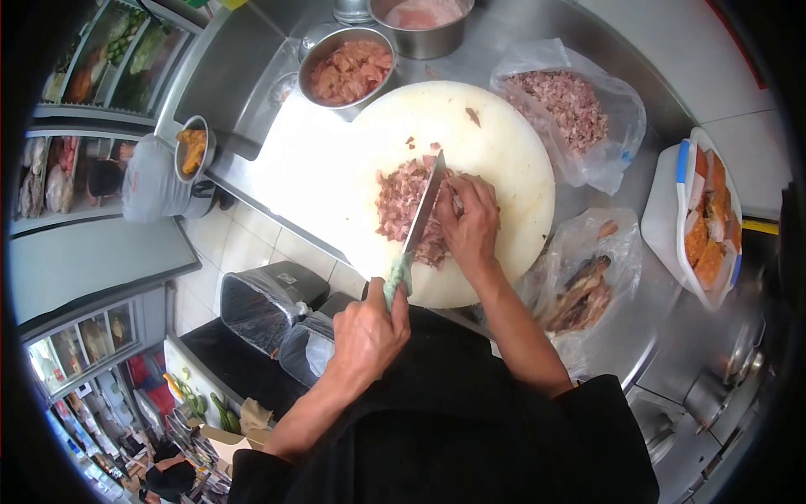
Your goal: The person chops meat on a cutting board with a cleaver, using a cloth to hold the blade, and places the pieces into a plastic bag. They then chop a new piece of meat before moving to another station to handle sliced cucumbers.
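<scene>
On a round white cutting board lies a pile of chopped reddish-brown meat. My left hand is closed around the green-wrapped handle of a knife, whose long blade crosses the pile and points away from me. Just right of the blade, my right hand presses curled fingers on a piece of meat; the hand hides most of that piece. A few small scraps sit apart toward the board's far side.
Behind the board stand metal bowls, one with sliced raw meat. To the right are a plastic bag of diced meat, another bag with larger meat pieces, and a white tub of browned pieces. Lined bins stand lower left.
</scene>
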